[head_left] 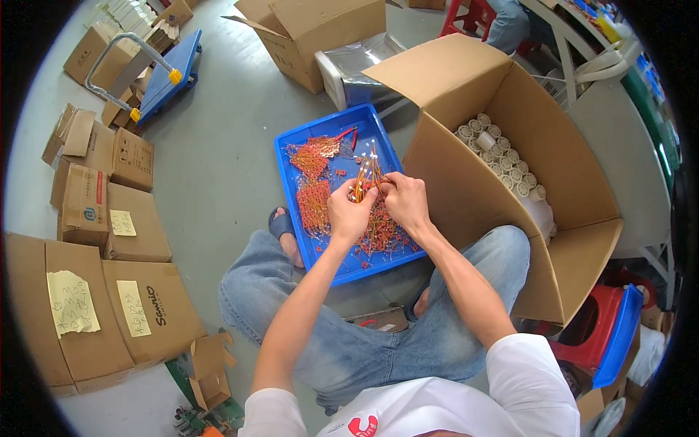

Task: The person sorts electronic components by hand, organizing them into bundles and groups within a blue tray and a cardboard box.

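Observation:
My left hand (349, 213) is closed around a small bundle of thin orange wires (362, 173) with white tips, which point up and away from me. Pressed close beside it, the fingers of my right hand (406, 200) are pinched at the same wires; exactly what lies between those fingertips is hidden. Both hands are over a shallow blue tray (294, 191) on the floor. Heaps of red-orange wire pieces (314, 207) lie in the tray, with loose red bits scattered around them. A red-handled tool (345, 134), too small to make out, rests near the tray's far side.
An open cardboard box (473, 182) with white cylindrical parts (510, 164) stands at my right knee. Stacked cartons (138, 218) line the left side. A blue trolley (171, 76) is at the far left, a red stool (593, 328) at the right.

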Demonstrator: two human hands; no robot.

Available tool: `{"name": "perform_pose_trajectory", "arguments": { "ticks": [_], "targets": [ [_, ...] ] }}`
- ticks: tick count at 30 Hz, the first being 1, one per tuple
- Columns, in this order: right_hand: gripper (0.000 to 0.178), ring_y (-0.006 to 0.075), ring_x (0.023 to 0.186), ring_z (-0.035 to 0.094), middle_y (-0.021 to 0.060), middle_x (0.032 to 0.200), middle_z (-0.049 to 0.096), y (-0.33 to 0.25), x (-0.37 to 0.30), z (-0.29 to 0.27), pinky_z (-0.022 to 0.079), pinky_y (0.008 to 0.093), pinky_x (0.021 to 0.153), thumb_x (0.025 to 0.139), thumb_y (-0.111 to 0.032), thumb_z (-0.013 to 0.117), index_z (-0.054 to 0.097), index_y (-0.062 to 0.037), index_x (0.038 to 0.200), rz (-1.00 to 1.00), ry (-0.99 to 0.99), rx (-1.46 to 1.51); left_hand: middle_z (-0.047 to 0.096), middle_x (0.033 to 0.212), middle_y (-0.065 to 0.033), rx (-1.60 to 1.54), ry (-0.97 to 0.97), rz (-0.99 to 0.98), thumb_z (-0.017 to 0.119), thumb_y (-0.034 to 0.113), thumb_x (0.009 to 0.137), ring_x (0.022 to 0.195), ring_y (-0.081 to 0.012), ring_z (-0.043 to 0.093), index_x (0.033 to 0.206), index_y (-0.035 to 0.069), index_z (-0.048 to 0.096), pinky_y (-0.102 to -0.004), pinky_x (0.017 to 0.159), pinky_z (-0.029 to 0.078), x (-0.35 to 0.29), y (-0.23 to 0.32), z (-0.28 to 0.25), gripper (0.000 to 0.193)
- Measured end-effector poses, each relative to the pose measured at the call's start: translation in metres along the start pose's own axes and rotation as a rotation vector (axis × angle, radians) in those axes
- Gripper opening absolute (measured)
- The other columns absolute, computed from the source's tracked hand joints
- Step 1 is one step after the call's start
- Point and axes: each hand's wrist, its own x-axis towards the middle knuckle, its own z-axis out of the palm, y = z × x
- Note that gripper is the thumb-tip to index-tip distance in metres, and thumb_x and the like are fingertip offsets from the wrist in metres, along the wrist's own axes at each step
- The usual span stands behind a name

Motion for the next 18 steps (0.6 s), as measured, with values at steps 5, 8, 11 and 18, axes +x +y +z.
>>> {"name": "perform_pose_trajectory", "arguments": {
  "ticks": [5,8,11,18],
  "targets": [
    [0.023,0.0364,0.078,0.068,0.0268,0.082,0.065,0.000,0.005,0.000,0.053,0.0426,0.072,0.083,-0.007,0.060,0.068,0.0043,0.101,0.094,0.017,0.168,0.069,0.078,-0.0067,-0.057,0.024,-0.049,0.073,0.010,0.081,0.068,-0.0107,0.062,0.097,-0.001,0.068,-0.0292,0.063,0.049,0.010,-0.011,-0.001,0.020],
    [0.026,0.0376,0.080,0.068,0.0250,0.086,0.067,0.008,0.007,-0.001,0.053,0.0422,0.073,0.086,-0.010,0.059,0.066,0.0045,0.107,0.147,-0.098,0.003,0.068,0.089,-0.0046,-0.304,-0.033,-0.089,0.069,0.000,0.083,0.076,-0.0094,0.062,0.105,-0.001,0.065,-0.0252,0.068,0.050,0.010,-0.005,-0.006,0.023],
    [0.033,0.0210,0.080,0.070,0.0169,0.093,0.071,0.036,0.010,0.009,0.055,0.0325,0.071,0.090,-0.014,0.061,0.063,0.0045,0.117,-0.390,0.174,-0.297,0.068,0.090,-0.0054,-0.322,-0.064,-0.065,0.069,0.001,0.083,0.078,-0.0095,0.062,0.107,-0.002,0.064,-0.0241,0.070,0.050,0.013,-0.006,-0.005,0.024],
    [0.020,0.0133,0.069,0.066,0.0091,0.081,0.069,0.003,0.011,-0.002,0.054,0.0285,0.063,0.092,-0.010,0.058,0.066,0.0047,0.103,0.199,-0.297,0.403,0.070,0.095,-0.0077,-0.350,-0.150,-0.078,0.071,0.006,0.084,0.082,-0.0113,0.063,0.109,-0.002,0.065,-0.0272,0.073,0.051,0.010,-0.006,-0.012,0.028]
  ]
}}
